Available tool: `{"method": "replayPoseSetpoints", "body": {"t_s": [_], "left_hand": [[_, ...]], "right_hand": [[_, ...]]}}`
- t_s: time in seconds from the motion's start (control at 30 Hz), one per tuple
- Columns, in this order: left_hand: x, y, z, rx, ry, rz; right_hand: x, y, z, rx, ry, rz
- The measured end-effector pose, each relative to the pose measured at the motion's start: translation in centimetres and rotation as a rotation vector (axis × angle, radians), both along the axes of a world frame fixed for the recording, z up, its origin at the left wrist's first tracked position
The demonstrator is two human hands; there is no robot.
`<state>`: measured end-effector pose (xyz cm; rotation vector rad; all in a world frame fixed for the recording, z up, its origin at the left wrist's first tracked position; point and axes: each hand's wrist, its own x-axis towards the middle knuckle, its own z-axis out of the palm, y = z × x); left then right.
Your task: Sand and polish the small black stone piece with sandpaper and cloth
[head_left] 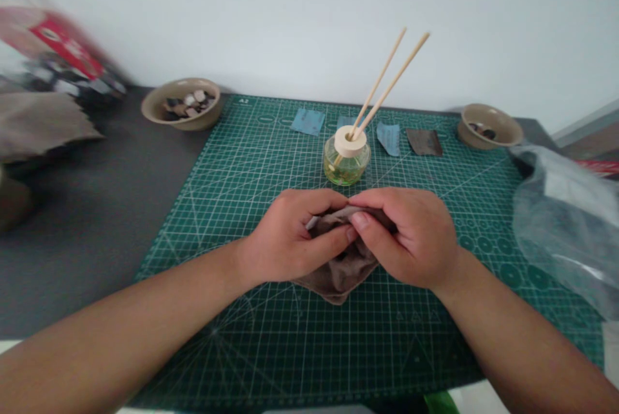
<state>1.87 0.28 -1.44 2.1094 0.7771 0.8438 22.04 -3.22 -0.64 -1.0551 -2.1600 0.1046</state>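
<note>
Both my hands meet above the middle of a green cutting mat (242, 356), gripping a brown-grey cloth (345, 269). My left hand (294, 233) is closed on the cloth's left side, its thumb lying across the front. From the other side my right hand (411, 233) pinches the gathered upper edge, thumb in front and fingers behind. A loose corner of the cloth hangs down towards me. Whether anything is wrapped inside the folds, I cannot tell. Just behind the hands stands a glass reed diffuser (347, 156) with a wooden collar, two sticks and yellow-green liquid.
Behind the diffuser lie blue sandpaper pieces (308, 122) and a brown piece (424, 142). A beige bowl (155, 104) of small chips stands back left, another bowl (507, 133) back right. A clear plastic bag (556, 227) lies right. Another cloth (43, 120) is far left.
</note>
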Motion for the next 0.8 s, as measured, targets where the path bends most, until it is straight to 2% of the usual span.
{"method": "replayPoseSetpoints", "body": {"t_s": [0.17, 0.43, 0.6, 0.8], "left_hand": [[-0.11, 0.22, 0.04, -0.138, -0.064, -0.043], [0.20, 0.64, -0.63, -0.537, -0.339, -0.039], [0.26, 0.69, -0.21, -0.573, -0.333, -0.066], [0.24, 0.78, -0.11, -0.576, -0.337, -0.026]], "right_hand": [[0.04, 0.03, -0.15, -0.001, -0.001, -0.001], [-0.08, 0.10, -0.30, -0.004, 0.018, 0.026], [-0.10, 0.07, -0.43, -0.003, 0.062, 0.021], [0.11, 0.23, -0.79, 0.013, 0.020, 0.028]]}}
